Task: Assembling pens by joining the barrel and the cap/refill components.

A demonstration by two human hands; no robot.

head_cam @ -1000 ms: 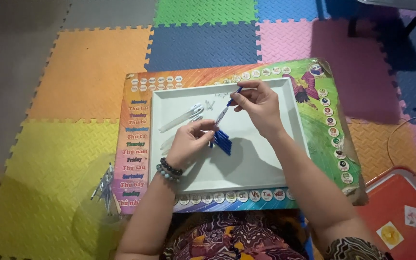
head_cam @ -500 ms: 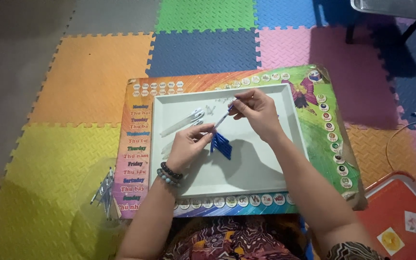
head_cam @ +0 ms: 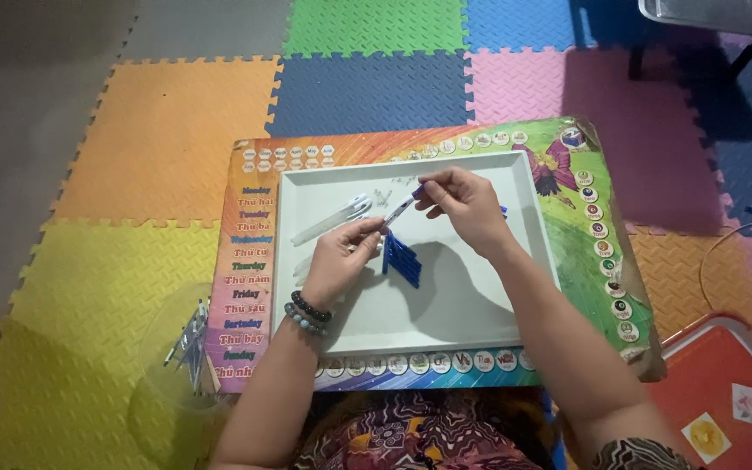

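My left hand (head_cam: 341,257) and my right hand (head_cam: 463,204) hold the two ends of a thin pen (head_cam: 399,207) with a blue tip, above a white tray (head_cam: 446,322). The left hand's fingers pinch the pen's lower end; the right hand's fingers grip the blue upper end. Several blue pen parts (head_cam: 402,258) lie bunched on the tray just under the hands. Clear pen barrels and caps (head_cam: 332,219) lie on the tray's left part.
The tray rests on a colourful board (head_cam: 585,226) laid over foam floor tiles. A clear plastic cup (head_cam: 180,370) holding several pens lies at the lower left. A red tray (head_cam: 724,392) is at the lower right, cables at the right edge.
Both hands have drifted slightly toward me over the tray, still holding the pen between them. The blue parts stay where they were.
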